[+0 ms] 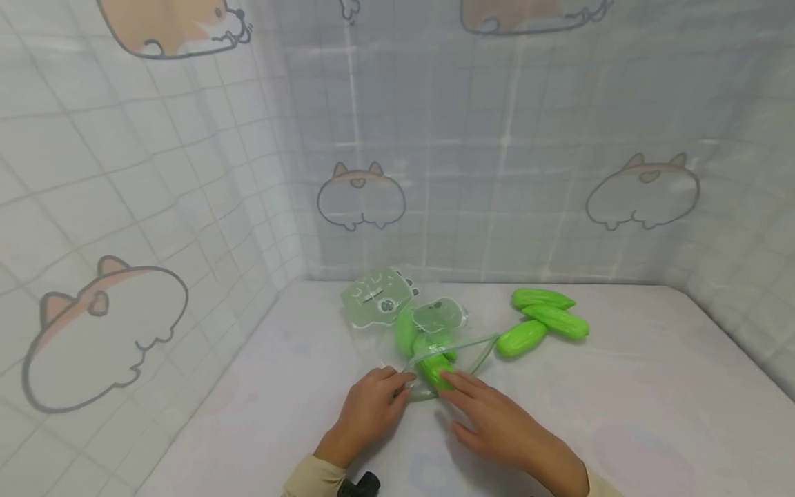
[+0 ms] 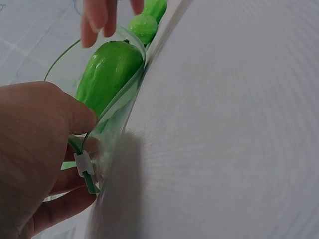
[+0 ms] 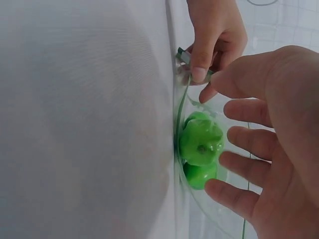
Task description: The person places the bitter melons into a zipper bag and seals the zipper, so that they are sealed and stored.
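A clear zip bag (image 1: 366, 342) with pale green printed patches lies on the table, its green-edged mouth spread towards me. Several glossy green toy cucumbers are inside it, one of them (image 1: 431, 369) near the mouth. At the left end of the mouth, my left hand (image 1: 373, 407) pinches the bag's edge, close to a white slider (image 2: 83, 164). My right hand (image 1: 497, 421) is at the right of the mouth with its fingers extended by the nearest cucumber (image 3: 202, 142). Whether those fingertips touch it, I cannot tell.
Three more green cucumbers (image 1: 562, 322) lie together on the white table (image 1: 652, 386), to the right of the bag. Behind and to the left hang white gridded sheets (image 1: 497, 172) with cartoon dogs. Something black (image 1: 360, 484) is at my left wrist.
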`<state>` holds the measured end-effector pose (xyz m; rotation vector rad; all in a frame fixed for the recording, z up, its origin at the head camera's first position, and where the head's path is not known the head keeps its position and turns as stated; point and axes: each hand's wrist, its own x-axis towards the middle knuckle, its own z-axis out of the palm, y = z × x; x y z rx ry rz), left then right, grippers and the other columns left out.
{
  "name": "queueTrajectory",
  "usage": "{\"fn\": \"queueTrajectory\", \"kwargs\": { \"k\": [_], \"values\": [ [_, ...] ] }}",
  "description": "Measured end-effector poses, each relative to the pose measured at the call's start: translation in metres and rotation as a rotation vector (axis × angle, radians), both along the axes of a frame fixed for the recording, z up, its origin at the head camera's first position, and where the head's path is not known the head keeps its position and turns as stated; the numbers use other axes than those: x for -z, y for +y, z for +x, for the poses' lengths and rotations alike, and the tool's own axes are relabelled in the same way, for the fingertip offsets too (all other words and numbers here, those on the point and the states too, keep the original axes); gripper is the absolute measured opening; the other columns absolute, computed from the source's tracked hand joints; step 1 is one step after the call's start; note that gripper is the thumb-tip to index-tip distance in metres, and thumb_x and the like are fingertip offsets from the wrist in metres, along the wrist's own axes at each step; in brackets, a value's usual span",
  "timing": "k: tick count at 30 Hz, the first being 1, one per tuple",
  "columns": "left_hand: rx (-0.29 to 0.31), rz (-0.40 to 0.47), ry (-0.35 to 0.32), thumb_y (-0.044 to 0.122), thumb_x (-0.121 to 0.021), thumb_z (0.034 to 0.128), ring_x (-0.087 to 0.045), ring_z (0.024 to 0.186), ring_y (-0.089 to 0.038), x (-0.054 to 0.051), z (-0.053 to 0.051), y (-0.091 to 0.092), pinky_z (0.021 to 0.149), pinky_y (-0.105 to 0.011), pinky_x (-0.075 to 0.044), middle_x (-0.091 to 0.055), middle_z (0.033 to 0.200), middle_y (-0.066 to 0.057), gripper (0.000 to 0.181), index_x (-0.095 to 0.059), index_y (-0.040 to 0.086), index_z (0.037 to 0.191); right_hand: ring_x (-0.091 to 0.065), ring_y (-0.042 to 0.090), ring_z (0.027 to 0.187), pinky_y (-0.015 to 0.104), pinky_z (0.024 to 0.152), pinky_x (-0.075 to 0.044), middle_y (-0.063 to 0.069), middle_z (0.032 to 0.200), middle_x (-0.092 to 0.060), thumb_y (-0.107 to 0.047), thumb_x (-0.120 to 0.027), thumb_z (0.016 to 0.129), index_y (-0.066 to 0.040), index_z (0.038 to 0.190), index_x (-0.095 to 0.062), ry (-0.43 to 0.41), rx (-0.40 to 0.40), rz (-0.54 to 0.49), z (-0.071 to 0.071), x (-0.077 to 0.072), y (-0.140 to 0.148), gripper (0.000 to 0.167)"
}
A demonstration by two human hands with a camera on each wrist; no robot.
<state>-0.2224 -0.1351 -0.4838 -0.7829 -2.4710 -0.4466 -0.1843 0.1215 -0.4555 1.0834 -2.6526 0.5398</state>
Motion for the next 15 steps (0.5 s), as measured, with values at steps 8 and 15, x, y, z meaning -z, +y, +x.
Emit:
{"fn": "queueTrajectory", "kwargs": {
  "k": [8,15],
  "values": [
    [-0.017,-0.008,-0.019,0.017,-0.076,0.0876,-0.061,0.079,-0.012,-0.0015,-0.0022,-0.0002,0.065,-0.031,-0.051,-0.065,0.087,0.008,0.021,-0.077,0.019,0.109,-0.051,0.024,0.133,0.044,0.101,-0.046,0.006,0.152,-0.046,-0.022,-0.07,0.093,-0.012,0.129,-0.065,-0.061,0.02,-0.024,0.0029,0.0027,0.0038,0.038],
    [-0.01,0.002,-0.005,0.019,-0.077,0.086,-0.059,0.076,-0.011,0.0013,-0.0018,0.0011,0.063,-0.03,-0.05,-0.064,0.085,0.009,0.021,-0.077,0.021,0.107,-0.048,0.024,0.135,0.046,0.1,-0.047,0.005,0.156,-0.041,-0.023,-0.069,0.095,-0.015,0.131,-0.064,-0.124,0.034,-0.015,0.0016,0.007,0.0052,0.037]
  ]
}}
